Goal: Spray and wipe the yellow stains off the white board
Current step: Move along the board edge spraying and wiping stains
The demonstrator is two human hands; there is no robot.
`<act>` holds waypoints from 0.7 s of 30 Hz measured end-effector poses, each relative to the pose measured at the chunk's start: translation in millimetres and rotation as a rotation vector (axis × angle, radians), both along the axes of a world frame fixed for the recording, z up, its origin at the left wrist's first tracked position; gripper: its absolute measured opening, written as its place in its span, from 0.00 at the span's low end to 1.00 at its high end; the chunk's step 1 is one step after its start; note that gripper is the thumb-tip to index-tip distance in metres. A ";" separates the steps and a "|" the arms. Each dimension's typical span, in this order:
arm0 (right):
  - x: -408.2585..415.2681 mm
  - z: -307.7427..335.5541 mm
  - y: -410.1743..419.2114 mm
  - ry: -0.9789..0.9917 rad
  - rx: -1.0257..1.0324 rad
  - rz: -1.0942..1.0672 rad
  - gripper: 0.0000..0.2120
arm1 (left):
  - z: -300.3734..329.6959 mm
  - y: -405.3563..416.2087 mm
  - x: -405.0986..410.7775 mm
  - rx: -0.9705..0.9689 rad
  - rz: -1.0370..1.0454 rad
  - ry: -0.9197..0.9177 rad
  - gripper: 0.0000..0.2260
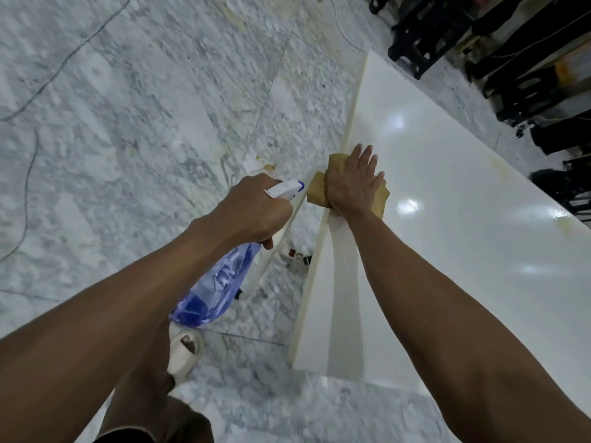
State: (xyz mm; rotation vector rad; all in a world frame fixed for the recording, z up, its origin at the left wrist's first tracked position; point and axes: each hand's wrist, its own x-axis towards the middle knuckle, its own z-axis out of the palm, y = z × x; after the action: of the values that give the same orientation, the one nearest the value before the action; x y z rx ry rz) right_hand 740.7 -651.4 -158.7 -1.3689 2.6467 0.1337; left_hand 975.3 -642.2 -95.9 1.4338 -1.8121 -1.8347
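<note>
The right hand (353,183) lies flat with fingers spread, pressing a yellow-brown sponge (319,187) onto the white board (447,219) at its left edge. The left hand (256,209) is wrapped tight around the neck of a blue spray bottle (214,289), held just off that edge over the marble floor (128,123), nozzle aimed toward the sponge.

The board, propped aslant, fills the right of the view. Faint yellow stains (499,167) show along its far right edge, well apart from the sponge, and another smear (563,223) sits lower on that side. Yellowish marks also spot the floor just left of the board.

To wipe well, I judge the palm should keep even pressure and draw the sponge in long overlapping strokes across the board toward the stained right edge, with a spray laid on each stain first. The edge near the sponge looks clean; the right side still needs work.
</note>
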 end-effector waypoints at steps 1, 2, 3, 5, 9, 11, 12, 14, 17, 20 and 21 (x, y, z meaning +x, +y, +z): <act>6.9 0.1 13.4 0.001 -0.001 0.001 0.34 | 1.2 12.8 6.7 -0.002 0.000 -0.005 0.12; 14.1 0.6 26.2 -0.003 -0.002 0.000 0.34 | 1.9 24.8 13.6 -0.002 0.002 -0.008 0.15; 21.3 0.9 38.2 -0.009 -0.002 0.000 0.34 | 1.8 35.2 19.5 0.002 0.005 -0.005 0.16; 35.5 0.6 62.8 -0.020 0.005 0.002 0.34 | 0.2 54.3 30.8 0.006 0.008 0.000 0.15; 61.9 0.0 108.9 -0.019 0.024 -0.001 0.35 | -0.6 84.7 48.3 0.040 0.014 -0.016 0.15; 74.5 -1.2 131.1 -0.014 0.030 0.009 0.36 | 2.2 97.5 56.8 0.025 0.012 -0.017 0.17; 81.0 -1.4 142.2 -0.012 0.032 0.015 0.36 | 4.0 104.0 61.4 0.008 0.004 -0.018 0.17; 92.9 0.0 162.9 -0.022 0.041 0.016 0.36 | 7.3 117.2 71.3 -0.003 -0.005 -0.014 0.16; 111.3 2.1 194.0 -0.027 0.042 0.025 0.36 | 13.1 137.3 86.3 -0.019 -0.022 -0.008 0.15; 129.4 1.9 225.4 -0.051 0.043 0.050 0.37 | 20.7 158.5 102.9 -0.020 -0.014 -0.014 0.13; 134.2 1.8 235.2 -0.048 0.033 0.062 0.37 | 23.8 164.6 107.6 -0.018 -0.022 -0.021 0.12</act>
State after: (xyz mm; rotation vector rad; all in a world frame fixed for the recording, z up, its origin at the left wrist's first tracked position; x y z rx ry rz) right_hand 874.9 -416.2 -156.9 -1.4256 2.5532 0.1486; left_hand 1082.9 -477.5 -72.1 1.4381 -1.8568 -1.8148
